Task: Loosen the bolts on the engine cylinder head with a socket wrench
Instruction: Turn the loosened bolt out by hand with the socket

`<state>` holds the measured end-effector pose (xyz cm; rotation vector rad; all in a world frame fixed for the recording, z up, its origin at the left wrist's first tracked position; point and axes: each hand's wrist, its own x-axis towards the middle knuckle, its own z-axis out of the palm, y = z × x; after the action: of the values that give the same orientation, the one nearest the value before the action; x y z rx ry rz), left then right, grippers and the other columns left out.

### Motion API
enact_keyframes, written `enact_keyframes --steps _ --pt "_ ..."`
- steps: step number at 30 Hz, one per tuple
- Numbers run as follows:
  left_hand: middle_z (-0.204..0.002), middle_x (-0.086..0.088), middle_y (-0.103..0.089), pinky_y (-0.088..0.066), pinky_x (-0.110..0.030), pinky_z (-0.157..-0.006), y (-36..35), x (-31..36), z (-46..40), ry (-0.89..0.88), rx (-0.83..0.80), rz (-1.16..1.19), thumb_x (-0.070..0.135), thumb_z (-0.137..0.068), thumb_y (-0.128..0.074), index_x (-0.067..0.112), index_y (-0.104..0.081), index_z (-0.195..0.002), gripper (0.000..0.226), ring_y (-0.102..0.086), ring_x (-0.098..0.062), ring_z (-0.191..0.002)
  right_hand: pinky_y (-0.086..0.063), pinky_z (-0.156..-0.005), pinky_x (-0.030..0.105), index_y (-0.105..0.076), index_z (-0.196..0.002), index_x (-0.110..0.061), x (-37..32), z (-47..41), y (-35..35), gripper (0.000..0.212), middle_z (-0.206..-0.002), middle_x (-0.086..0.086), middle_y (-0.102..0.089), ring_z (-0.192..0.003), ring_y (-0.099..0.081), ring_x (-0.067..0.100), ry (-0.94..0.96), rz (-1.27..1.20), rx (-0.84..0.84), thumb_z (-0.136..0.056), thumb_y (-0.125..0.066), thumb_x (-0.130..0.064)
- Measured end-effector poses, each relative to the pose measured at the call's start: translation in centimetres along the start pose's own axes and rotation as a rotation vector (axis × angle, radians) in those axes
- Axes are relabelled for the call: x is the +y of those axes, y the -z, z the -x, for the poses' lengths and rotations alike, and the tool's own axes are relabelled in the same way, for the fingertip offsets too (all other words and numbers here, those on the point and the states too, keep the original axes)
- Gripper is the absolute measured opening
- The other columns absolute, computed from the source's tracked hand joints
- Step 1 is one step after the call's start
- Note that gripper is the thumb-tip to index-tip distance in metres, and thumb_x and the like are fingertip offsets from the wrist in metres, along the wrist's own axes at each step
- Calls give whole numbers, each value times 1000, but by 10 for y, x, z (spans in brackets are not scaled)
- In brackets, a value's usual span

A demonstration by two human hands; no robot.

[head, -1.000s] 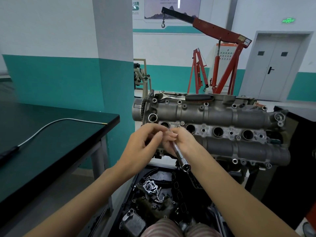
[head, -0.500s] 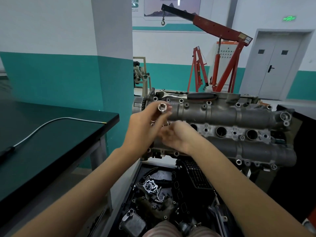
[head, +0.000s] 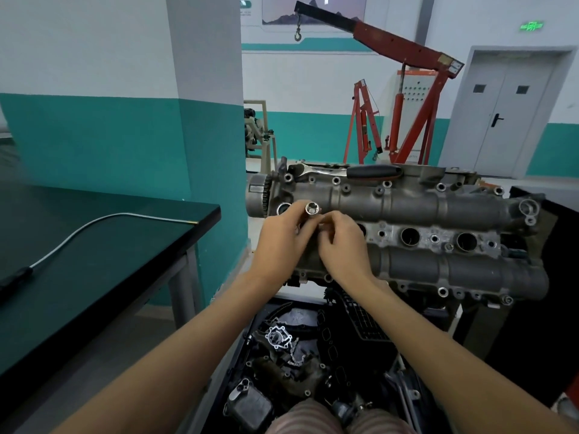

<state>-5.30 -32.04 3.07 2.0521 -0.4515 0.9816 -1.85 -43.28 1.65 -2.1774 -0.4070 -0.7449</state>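
The grey engine cylinder head [head: 423,208] sits on a stand ahead of me, with small bolts [head: 336,181] along its edges. A ratchet wrench [head: 372,171] with a black handle lies on its top rear edge. In front of the head's left end my left hand [head: 282,245] grips a chrome socket extension bar [head: 312,208], its open socket end facing up toward me. My right hand [head: 343,249] meets it from the right, fingertips curled and pinching the bar just below the socket. The rest of the bar is hidden behind my hands.
A dark-topped table [head: 94,261] with a grey cable [head: 78,233] stands at the left beside a teal pillar [head: 213,136]. A black bin of engine parts [head: 282,339] lies below the head. A red engine hoist [head: 407,89] stands behind.
A second ago the bar pointed down toward me in my right hand. It has been turned socket-end up into my left hand, and both hands have risen to the head's left end.
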Motion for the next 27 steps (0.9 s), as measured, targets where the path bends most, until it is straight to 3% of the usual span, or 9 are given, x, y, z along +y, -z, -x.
enact_keyframes --steps 3,6,9,12,15,18,22,25,27 --pt "-86 -1 -70 -49 -19 -74 1 5 1 15 -22 39 11 -89 -61 11 -66 -97 10 -63 -12 -81 -42 -81 33 -57 -102 -9 4 0 -4 17 -98 5 -57 -96 -50 20 72 26 -48 -85 -57 -12" --pt "-110 8 -65 -37 -1 -84 12 2 5 -20 -126 48 2 -88 -59 14 -58 -120 34 -55 3 -102 -44 -79 33 -57 -102 -15 8 -3 -7 23 -94 -1 -58 -90 -53 15 55 35 -83 -83 -64 -25" --pt "-117 9 -60 -35 -4 -91 22 -1 6 -145 -178 5 -4 -87 -56 13 -53 -127 44 -51 3 -110 -42 -72 31 -56 -96 -21 9 -7 -12 25 -83 -7 -58 -77 -53 12 4 49 -46 -79 -65 -37" --pt "-106 1 -68 -42 -11 -84 24 -1 2 -230 -133 -89 -1 -84 -60 10 -62 -114 32 -56 -4 -97 -39 -69 30 -50 -86 -26 8 -7 -16 21 -71 -13 -54 -68 -49 7 -1 34 16 -78 -66 -36" --pt "-90 0 -71 -50 -33 -77 18 -2 -2 -118 -87 -126 12 -82 -69 11 -67 -100 18 -63 -10 -83 -38 -68 29 -49 -83 -24 9 -6 -19 22 -69 -12 -55 -66 -49 6 38 22 22 -78 -68 -33" --pt "-81 -2 -69 -52 -39 -72 13 3 -7 11 -56 -146 28 -80 -72 10 -63 -88 22 -65 -17 -77 -33 -59 28 -46 -78 -19 11 -6 -18 20 -63 -6 -54 -60 -51 14 77 0 35 -82 -64 -25" --pt "-82 0 -62 -41 -30 -58 18 15 -20 -46 -177 -696 51 -88 -52 15 -44 -88 36 -53 -18 -71 -24 -46 18 -40 -74 -22 14 -4 -19 21 -53 -11 -40 -49 -39 5 160 -22 36 -86 -55 -17" --pt "-99 -1 -58 -43 -32 -62 26 25 -22 -167 -291 -715 34 -93 -50 15 -43 -103 23 -55 -20 -84 -31 -49 11 -47 -79 -20 14 -4 -19 14 -56 -17 -37 -47 -35 2 215 16 41 -86 -54 -11" --pt "-95 -2 -53 -37 -30 -60 29 29 -23 -199 -365 -705 21 -94 -47 13 -37 -97 13 -46 -19 -77 -29 -50 10 -52 -80 -15 13 -5 -19 8 -59 -15 -38 -49 -34 6 252 43 38 -85 -54 -10"
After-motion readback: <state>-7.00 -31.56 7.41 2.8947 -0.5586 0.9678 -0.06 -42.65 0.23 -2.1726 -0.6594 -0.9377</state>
